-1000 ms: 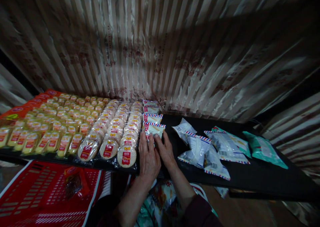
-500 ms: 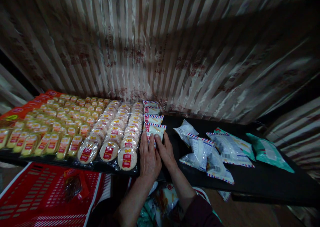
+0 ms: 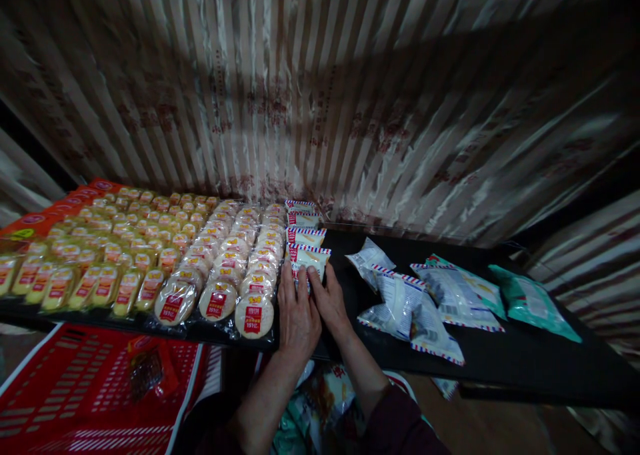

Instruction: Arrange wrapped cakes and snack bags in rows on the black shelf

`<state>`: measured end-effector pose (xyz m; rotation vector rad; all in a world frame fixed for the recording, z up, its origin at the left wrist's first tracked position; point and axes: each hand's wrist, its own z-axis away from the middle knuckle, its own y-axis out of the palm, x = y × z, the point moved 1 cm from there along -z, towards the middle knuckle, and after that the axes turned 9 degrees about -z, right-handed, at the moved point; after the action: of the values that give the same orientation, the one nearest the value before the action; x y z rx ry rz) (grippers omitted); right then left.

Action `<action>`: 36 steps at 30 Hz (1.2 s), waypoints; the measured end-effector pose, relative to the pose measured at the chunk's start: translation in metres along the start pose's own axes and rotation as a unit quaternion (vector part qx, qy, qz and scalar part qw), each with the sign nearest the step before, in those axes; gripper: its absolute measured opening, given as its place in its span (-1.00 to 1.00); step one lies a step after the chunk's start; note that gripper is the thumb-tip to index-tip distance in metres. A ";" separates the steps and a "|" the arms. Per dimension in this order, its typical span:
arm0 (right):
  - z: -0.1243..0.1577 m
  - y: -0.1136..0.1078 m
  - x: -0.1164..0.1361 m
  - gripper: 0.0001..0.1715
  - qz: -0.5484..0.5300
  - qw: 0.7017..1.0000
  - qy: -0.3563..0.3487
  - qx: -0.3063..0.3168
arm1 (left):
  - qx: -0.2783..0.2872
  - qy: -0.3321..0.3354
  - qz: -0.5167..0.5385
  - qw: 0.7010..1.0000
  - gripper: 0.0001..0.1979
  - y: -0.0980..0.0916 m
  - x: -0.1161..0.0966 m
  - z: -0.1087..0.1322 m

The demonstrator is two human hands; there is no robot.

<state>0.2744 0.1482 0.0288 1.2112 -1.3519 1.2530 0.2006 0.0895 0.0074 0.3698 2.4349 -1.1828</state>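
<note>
A white snack bag (image 3: 310, 259) with a red-and-blue striped edge leans at the front of a short row of like bags on the black shelf. My left hand (image 3: 299, 318) holds its lower left side, fingers long against the front. On the lower right, my right hand (image 3: 331, 305) grips the same bag, its fingertips near those of the left. Both hands cover the bag's bottom. Just left of them runs a row of round rice crackers in clear wrappers (image 3: 254, 316).
Several loose snack bags (image 3: 397, 301) and a green bag (image 3: 535, 305) lie on the shelf (image 3: 500, 361) to the right. Small yellow wrapped cakes (image 3: 105, 285) fill the left. Below stands a red basket (image 3: 55, 388) holding a packet (image 3: 150, 368). A striped curtain (image 3: 300, 108) hangs behind.
Almost nothing differs. The view has shifted very slightly, and both hands stay on the same snack bag at the front of its row.
</note>
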 end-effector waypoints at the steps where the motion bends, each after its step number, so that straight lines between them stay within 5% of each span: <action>1: 0.001 0.000 0.000 -0.40 -0.003 1.000 -0.001 0.002 | 0.002 0.000 0.002 1.000 -0.35 -0.001 0.000 0.000; 14: 0.015 -0.008 0.000 -0.16 0.020 1.000 -0.001 -0.020 | -0.003 0.012 0.006 1.000 -0.36 -0.010 -0.005 -0.001; 36: 0.042 -0.009 -0.001 -0.28 0.018 0.999 -0.028 0.010 | 0.012 0.029 -0.023 0.999 -0.50 -0.007 -0.001 0.007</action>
<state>0.2840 0.1061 0.0254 1.2487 -1.4109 1.2693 0.2005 0.0794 0.0091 0.3608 2.4934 -1.2370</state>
